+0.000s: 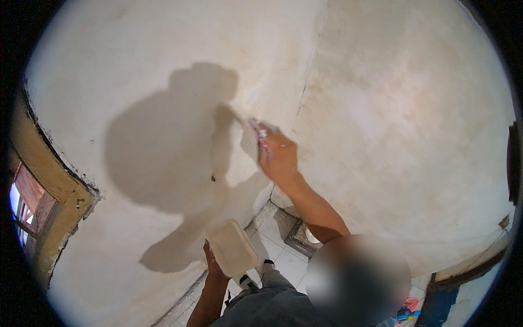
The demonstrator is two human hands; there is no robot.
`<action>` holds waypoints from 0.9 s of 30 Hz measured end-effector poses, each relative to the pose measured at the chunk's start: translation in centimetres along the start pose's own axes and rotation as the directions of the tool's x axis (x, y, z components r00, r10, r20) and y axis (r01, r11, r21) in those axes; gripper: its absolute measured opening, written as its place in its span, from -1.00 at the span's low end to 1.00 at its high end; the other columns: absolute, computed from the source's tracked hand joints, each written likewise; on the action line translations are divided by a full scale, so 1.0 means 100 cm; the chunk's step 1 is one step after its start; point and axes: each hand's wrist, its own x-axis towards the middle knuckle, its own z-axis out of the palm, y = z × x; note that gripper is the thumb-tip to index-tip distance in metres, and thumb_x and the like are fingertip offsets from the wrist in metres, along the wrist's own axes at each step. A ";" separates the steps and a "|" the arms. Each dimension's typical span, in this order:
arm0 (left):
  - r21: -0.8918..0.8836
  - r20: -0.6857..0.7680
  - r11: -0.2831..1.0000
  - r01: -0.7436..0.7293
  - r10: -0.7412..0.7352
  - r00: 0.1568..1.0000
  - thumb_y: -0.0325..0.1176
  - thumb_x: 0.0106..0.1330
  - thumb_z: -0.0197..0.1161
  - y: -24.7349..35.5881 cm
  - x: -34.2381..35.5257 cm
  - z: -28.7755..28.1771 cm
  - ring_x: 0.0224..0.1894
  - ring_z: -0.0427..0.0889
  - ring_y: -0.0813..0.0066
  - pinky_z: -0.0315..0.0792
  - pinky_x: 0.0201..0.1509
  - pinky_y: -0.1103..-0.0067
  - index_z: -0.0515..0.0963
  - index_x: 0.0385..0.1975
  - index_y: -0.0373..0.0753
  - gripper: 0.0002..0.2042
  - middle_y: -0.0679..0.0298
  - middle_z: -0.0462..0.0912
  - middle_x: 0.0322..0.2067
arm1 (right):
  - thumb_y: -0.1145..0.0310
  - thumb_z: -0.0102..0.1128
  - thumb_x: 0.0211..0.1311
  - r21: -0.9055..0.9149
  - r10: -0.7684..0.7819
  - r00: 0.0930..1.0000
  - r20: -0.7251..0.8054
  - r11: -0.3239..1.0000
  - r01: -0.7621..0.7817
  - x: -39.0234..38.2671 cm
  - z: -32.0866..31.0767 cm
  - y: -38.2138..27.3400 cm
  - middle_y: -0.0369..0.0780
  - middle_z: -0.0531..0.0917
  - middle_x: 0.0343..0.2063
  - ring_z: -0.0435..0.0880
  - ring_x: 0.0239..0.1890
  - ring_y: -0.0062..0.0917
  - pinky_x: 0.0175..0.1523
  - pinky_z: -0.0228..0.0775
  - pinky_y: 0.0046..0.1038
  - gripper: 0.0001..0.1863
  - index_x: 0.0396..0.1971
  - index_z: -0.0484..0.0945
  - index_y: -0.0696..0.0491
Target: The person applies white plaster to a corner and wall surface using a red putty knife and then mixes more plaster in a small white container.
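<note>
My left hand [216, 266] is closed on the side of a pale rectangular tub [233, 248], held low in front of my body. The tub's inside looks cream-coloured. My right hand [277, 153] is raised to the pale plastered wall [261, 49], near the corner where two walls meet. White smears cover its fingers. They are closed round a thin, light-coloured tool [239, 116], whose far end reaches toward the wall. The tool is blurred against the wall, so its exact kind cannot be made out.
A wooden frame [54, 196] borders an opening at the left. White floor tiles [280, 260] lie below, with a dark-edged square object [298, 235] in the corner. Brightly coloured items [407, 312] sit at the lower right, near a blue panel [439, 305]. My shadow falls on the wall.
</note>
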 end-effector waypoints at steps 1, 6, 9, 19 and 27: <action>0.001 0.005 1.000 0.000 0.000 1.000 0.26 0.23 0.00 0.001 0.000 0.000 -0.07 0.59 0.18 0.52 0.00 0.16 0.41 0.09 -0.06 -0.40 0.24 0.58 -0.07 | 0.57 0.17 -0.05 -0.066 -0.094 0.994 -0.050 0.994 0.090 0.001 -0.001 0.016 -0.06 0.62 -0.39 0.63 -0.40 -0.14 -0.29 0.50 -0.23 -0.65 -0.16 0.56 0.11; 0.012 0.017 1.000 -0.015 0.015 1.000 0.25 0.24 0.01 0.002 0.001 0.004 -0.10 0.60 0.22 0.54 -0.03 0.19 0.42 0.07 -0.06 -0.42 0.25 0.58 -0.09 | 0.57 0.21 -0.13 -0.133 -0.032 0.991 -0.132 0.991 0.014 0.028 0.030 0.085 -0.08 0.63 -0.36 0.64 -0.36 -0.18 -0.25 0.53 -0.29 -0.63 -0.19 0.58 0.09; 0.013 0.050 1.000 -0.010 0.009 0.999 0.23 0.25 0.01 0.000 -0.002 0.018 -0.10 0.60 0.23 0.55 -0.04 0.21 0.43 0.05 -0.06 -0.44 0.26 0.58 -0.10 | 0.55 0.25 -0.19 -0.191 -0.141 0.988 -0.066 0.973 0.126 0.002 0.059 0.099 -0.10 0.64 -0.32 0.64 -0.33 -0.20 -0.27 0.52 -0.30 -0.59 -0.19 0.59 0.08; 0.063 0.023 0.998 0.026 -0.027 0.999 0.27 0.25 -0.03 0.002 0.007 0.010 -0.07 0.60 0.25 0.54 -0.02 0.20 0.41 0.08 -0.06 -0.41 0.26 0.57 -0.08 | 0.43 0.32 -0.19 -0.188 -0.192 0.981 0.021 0.963 0.192 -0.020 0.055 0.081 -0.21 0.58 -0.03 0.61 -0.09 -0.33 -0.10 0.53 -0.36 -0.44 -0.01 0.55 -0.09; 0.037 0.093 0.999 -0.025 0.022 0.995 0.26 0.25 -0.04 0.004 0.001 0.018 -0.06 0.59 0.24 0.53 0.01 0.25 0.39 0.13 -0.07 -0.38 0.26 0.57 -0.06 | 0.38 0.09 0.18 -0.151 0.322 0.947 -0.024 0.935 -0.322 -0.068 0.040 0.081 -0.03 0.60 -0.40 0.60 -0.38 -0.15 -0.27 0.44 -0.16 -0.84 -0.33 0.55 0.13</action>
